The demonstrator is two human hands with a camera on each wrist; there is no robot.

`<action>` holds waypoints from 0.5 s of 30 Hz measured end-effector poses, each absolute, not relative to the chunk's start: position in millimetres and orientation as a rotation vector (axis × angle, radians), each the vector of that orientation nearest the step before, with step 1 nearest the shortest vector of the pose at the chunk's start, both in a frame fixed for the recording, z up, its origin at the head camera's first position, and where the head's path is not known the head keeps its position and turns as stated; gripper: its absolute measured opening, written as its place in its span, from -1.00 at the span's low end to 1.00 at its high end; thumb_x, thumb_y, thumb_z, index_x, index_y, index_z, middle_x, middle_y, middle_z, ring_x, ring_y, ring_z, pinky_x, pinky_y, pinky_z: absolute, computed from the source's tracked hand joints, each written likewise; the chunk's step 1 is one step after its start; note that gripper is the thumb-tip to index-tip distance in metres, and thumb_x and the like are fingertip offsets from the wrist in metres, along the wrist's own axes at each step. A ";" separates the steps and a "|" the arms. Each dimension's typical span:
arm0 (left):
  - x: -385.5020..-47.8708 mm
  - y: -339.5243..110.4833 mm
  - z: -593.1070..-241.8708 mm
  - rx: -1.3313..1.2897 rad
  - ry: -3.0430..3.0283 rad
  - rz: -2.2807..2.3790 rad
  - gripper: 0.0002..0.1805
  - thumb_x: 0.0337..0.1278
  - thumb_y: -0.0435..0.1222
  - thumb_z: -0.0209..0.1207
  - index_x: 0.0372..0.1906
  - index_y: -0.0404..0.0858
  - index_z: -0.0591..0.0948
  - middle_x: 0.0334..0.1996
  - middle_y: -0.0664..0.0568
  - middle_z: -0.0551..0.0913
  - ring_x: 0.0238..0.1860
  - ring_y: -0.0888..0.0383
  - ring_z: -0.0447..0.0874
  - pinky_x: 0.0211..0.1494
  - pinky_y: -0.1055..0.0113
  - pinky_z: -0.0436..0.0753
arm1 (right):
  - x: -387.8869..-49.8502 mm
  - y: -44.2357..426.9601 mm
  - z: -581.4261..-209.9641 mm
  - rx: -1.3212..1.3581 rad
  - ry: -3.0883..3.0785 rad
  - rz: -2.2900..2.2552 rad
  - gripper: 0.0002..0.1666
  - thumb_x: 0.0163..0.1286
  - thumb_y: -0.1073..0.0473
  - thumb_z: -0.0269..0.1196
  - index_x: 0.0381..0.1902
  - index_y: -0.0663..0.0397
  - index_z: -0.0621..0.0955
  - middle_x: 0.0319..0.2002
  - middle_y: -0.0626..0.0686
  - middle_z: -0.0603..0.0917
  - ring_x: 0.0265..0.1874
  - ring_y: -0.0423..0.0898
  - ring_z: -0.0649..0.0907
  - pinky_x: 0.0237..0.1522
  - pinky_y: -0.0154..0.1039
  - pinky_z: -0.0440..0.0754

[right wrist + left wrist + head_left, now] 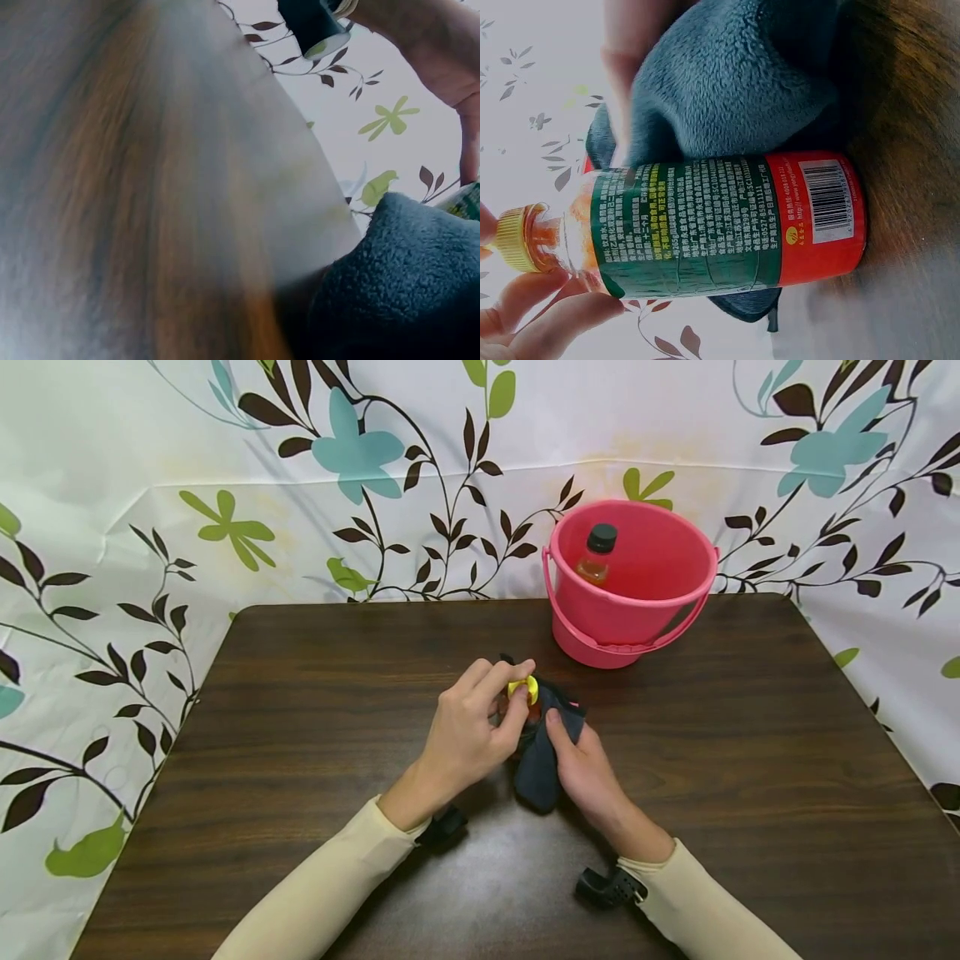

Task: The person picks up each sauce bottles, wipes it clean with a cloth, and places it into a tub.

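My left hand (468, 727) pinches the yellow cap of a sauce bottle (697, 225), whose green and red label with a barcode faces the left wrist camera. The bottle's base seems to be at the tabletop. A dark grey-blue fuzzy cloth (542, 768) is bunched in my right hand (588, 768), thumb on top, and lies against the bottle's side. In the left wrist view the cloth (727, 82) covers part of the bottle's far side. Only a small piece of the label shows past the cloth (412, 270) in the right wrist view.
Behind the hands, a pink bucket (633, 622) stands near the back edge of the dark wooden table (337, 693). Inside it is a bottle with a black cap (602, 538). A white curtain with a leaf and flower print (285, 543) hangs behind the table.
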State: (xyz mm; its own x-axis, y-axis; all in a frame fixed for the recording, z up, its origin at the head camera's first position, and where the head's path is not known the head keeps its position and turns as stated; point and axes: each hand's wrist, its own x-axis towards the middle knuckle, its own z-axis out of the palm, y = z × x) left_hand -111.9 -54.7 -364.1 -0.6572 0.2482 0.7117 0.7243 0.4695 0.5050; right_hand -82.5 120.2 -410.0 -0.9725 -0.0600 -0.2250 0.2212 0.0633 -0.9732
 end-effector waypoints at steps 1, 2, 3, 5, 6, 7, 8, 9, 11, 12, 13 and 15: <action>-111.9 -54.6 -364.2 -0.804 -2.162 -1.117 -0.71 0.35 -0.41 0.20 0.08 -0.27 0.77 -0.37 -0.06 0.61 -0.51 0.10 0.48 -0.46 0.45 0.47 | -82.7 120.7 -411.3 0.164 2.156 -1.992 -0.46 0.76 -0.08 -0.08 0.37 0.14 0.54 0.15 0.12 0.70 0.06 -0.28 0.65 0.12 -0.42 0.60; -112.0 -54.6 -364.4 -0.805 -2.162 -1.115 -0.72 0.35 -0.41 0.20 0.08 -0.27 0.77 -0.37 -0.06 0.61 -0.51 0.10 0.47 -0.46 0.45 0.46 | -82.7 121.1 -412.1 0.159 2.185 -1.970 -0.47 0.76 -0.08 -0.07 0.37 0.14 0.54 0.14 0.14 0.70 0.07 -0.25 0.65 0.13 -0.40 0.60; -112.1 -54.5 -364.5 -0.805 -2.161 -1.114 -0.72 0.35 -0.41 0.20 0.07 -0.28 0.76 -0.38 -0.06 0.61 -0.51 0.10 0.47 -0.46 0.44 0.46 | -83.3 121.5 -413.4 0.153 2.219 -1.949 -0.48 0.76 -0.06 -0.06 0.39 0.12 0.53 0.15 0.14 0.70 0.10 -0.22 0.64 0.17 -0.37 0.58; -112.3 -54.4 -364.5 -0.807 -2.160 -1.112 -0.72 0.35 -0.41 0.20 0.08 -0.28 0.76 -0.38 -0.07 0.60 -0.52 0.09 0.46 -0.47 0.44 0.44 | -84.7 122.2 -415.6 0.127 2.287 -1.904 -0.48 0.75 -0.04 -0.03 0.45 0.08 0.51 0.21 0.15 0.70 0.19 -0.16 0.63 0.29 -0.27 0.55; -112.4 -54.3 -364.5 -0.807 -2.159 -1.111 -0.72 0.35 -0.40 0.21 0.08 -0.28 0.76 -0.39 -0.07 0.59 -0.52 0.09 0.45 -0.47 0.43 0.43 | -85.4 122.6 -416.7 0.104 2.316 -1.885 -0.48 0.75 -0.03 -0.02 0.48 0.06 0.49 0.25 0.15 0.70 0.25 -0.12 0.62 0.36 -0.19 0.54; -112.4 -54.3 -364.6 -0.807 -2.160 -1.109 -0.72 0.35 -0.40 0.21 0.08 -0.28 0.76 -0.40 -0.08 0.59 -0.52 0.09 0.45 -0.48 0.43 0.43 | -86.5 122.8 -417.7 0.079 2.345 -1.866 -0.47 0.74 -0.01 -0.01 0.51 0.04 0.47 0.30 0.14 0.68 0.31 -0.09 0.60 0.43 -0.11 0.51; -112.4 -54.3 -364.7 -0.806 -2.161 -1.107 -0.72 0.36 -0.40 0.21 0.09 -0.28 0.76 -0.40 -0.08 0.59 -0.52 0.09 0.44 -0.48 0.42 0.42 | -87.3 122.9 -418.3 0.057 2.370 -1.847 -0.46 0.74 0.01 0.00 0.55 0.01 0.44 0.36 0.13 0.65 0.37 -0.06 0.57 0.49 -0.04 0.46; -112.4 -54.2 -364.8 -0.804 -2.160 -1.106 -0.71 0.36 -0.40 0.21 0.09 -0.28 0.76 -0.41 -0.09 0.58 -0.53 0.09 0.44 -0.49 0.42 0.41 | -88.6 123.1 -419.3 0.038 2.394 -1.827 -0.45 0.74 0.02 0.01 0.57 -0.01 0.41 0.41 0.11 0.62 0.44 -0.04 0.53 0.55 0.02 0.41; -112.3 -54.2 -364.9 -0.801 -2.161 -1.104 -0.71 0.36 -0.40 0.21 0.10 -0.28 0.76 -0.42 -0.10 0.58 -0.53 0.10 0.43 -0.49 0.42 0.39 | -90.0 123.5 -419.6 0.001 2.442 -1.777 -0.43 0.73 0.04 0.02 0.59 0.01 0.39 0.46 0.13 0.58 0.50 0.02 0.50 0.59 0.11 0.35; -112.2 -54.2 -365.1 -0.799 -2.162 -1.101 -0.71 0.36 -0.40 0.21 0.09 -0.28 0.76 -0.42 -0.09 0.58 -0.53 0.11 0.42 -0.49 0.42 0.39 | -90.7 123.7 -419.7 -0.005 2.472 -1.744 -0.43 0.72 0.05 0.03 0.58 0.02 0.39 0.46 0.14 0.57 0.51 0.05 0.50 0.60 0.14 0.34; -112.1 -54.1 -365.2 -0.798 -2.163 -1.100 -0.71 0.36 -0.40 0.21 0.09 -0.28 0.76 -0.41 -0.09 0.58 -0.53 0.11 0.42 -0.49 0.42 0.38 | -91.3 124.0 -419.7 -0.006 2.501 -1.709 -0.44 0.72 0.05 0.04 0.57 0.03 0.40 0.45 0.17 0.58 0.50 0.08 0.51 0.58 0.17 0.36; -111.8 -53.9 -365.2 -0.798 -2.164 -1.103 -0.71 0.36 -0.40 0.21 0.09 -0.28 0.76 -0.41 -0.08 0.58 -0.53 0.11 0.42 -0.49 0.42 0.38 | -92.1 125.0 -419.7 -0.010 2.558 -1.638 -0.44 0.71 0.06 0.05 0.56 0.04 0.41 0.43 0.21 0.59 0.49 0.14 0.52 0.56 0.21 0.38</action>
